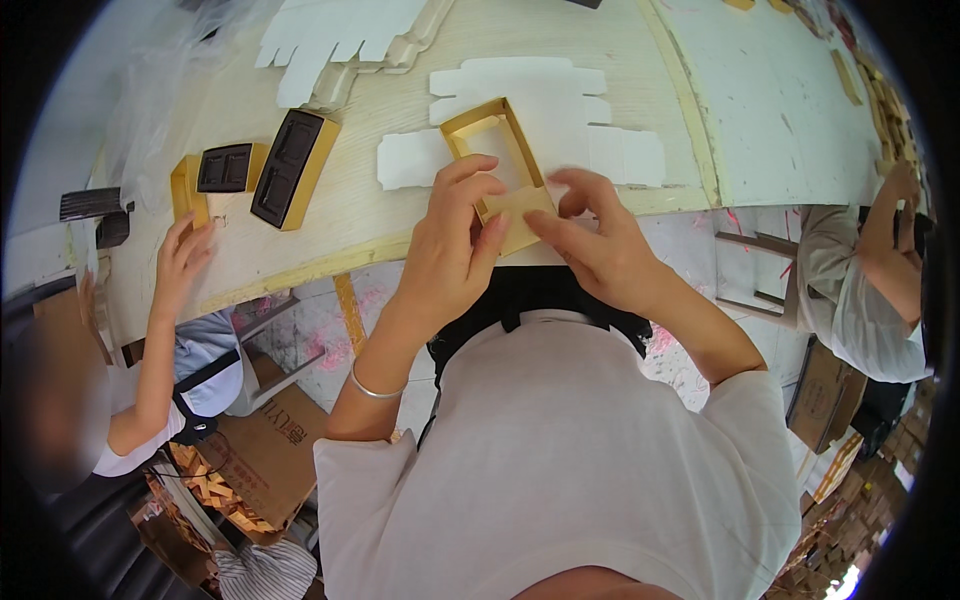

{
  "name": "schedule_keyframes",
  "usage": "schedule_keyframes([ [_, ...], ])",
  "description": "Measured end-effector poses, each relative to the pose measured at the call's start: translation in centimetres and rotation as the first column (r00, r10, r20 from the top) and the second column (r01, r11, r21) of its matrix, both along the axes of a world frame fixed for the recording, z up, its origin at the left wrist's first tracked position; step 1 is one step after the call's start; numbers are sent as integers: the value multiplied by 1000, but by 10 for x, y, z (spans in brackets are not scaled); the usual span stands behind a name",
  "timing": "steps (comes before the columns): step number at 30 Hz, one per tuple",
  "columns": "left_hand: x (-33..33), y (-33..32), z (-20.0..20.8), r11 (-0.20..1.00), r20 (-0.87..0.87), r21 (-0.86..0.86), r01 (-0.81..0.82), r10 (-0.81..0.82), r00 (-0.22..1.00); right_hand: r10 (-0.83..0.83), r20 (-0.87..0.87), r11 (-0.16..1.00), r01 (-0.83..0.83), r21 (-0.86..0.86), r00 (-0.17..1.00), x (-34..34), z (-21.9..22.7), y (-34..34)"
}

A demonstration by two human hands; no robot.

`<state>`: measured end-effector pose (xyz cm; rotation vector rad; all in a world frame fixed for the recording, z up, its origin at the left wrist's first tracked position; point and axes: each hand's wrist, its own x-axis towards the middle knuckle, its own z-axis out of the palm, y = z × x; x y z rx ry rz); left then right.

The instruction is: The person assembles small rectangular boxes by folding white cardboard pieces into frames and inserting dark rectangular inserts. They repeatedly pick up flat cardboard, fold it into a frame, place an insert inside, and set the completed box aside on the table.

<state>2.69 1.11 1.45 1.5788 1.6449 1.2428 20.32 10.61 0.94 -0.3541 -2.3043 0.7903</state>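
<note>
A gold cardboard box frame [520,145] rests tilted at the table's near edge, over a flat white cardboard blank [540,85]. My left hand [455,235] is closed on the frame's near left corner, its thumb by the pale inner flap [515,205]. On the other side, my right hand [605,240] has curled fingers at the near right corner. Its thumb presses the flap, and the index fingertip is slightly blurred. The undersides of the fingers are hidden.
To the left lie a long gold box with a dark tray [290,170] and a smaller one [228,168]. A co-worker's hand [182,255] touches another gold frame [187,188]. More white blanks [330,40] lie at the back. Another person [870,270] sits at the right.
</note>
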Motion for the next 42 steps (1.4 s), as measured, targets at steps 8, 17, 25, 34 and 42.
schedule_keyframes([
  [8, 8, -6, 2, 994, -351, 91, 56, -21, 936, -1, 347, 907, -145, 395, 938, -4, 15, 1],
  [17, -6, -3, 33, 945, -331, -290, 148, -244, 912, 163, 409, 940, -267, 212, 898, -7, 29, 16],
  [25, -61, 30, 43, 969, -630, -198, 148, -241, 738, 262, 234, 956, -285, 73, 936, -3, 58, 80],
  [34, -48, 15, 40, 975, -499, -224, -6, -109, 860, -496, 327, 783, 253, 568, 804, -38, 14, 226],
  [42, -52, 15, 31, 973, -401, -229, -12, -83, 912, -376, 459, 926, 319, 201, 805, -42, 34, 244],
])
